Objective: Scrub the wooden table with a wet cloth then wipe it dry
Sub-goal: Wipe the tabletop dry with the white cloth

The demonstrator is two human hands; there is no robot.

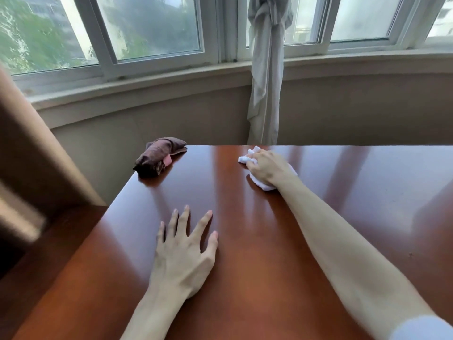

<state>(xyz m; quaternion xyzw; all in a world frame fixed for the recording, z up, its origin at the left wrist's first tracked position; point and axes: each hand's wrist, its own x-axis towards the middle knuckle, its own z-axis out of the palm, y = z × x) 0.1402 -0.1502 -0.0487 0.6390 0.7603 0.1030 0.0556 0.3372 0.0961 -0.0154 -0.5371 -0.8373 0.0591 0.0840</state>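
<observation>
Left hand [182, 256]: laid flat, fingers spread, on the wooden table [245, 278] at 6 o'clock. Right hand [266, 168]: curled round a white cloth [263, 184], pressed at 1 o'clock near the far edge. Brown cloth [158, 157]: bundled at 11 o'clock. Wiping is judged in hand; strokes toward unwiped areas are called for next.

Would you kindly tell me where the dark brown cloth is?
The bunched dark brown cloth lies at the glossy wooden table's far-left corner, apart from both hands.

A knotted pale curtain [266, 69] hangs before the window [152, 28], its tail dropping below the sill [147, 94]. Left of the curtain, lower down, lies a bundled dark brown cloth [157, 157] with a pink tag.
</observation>
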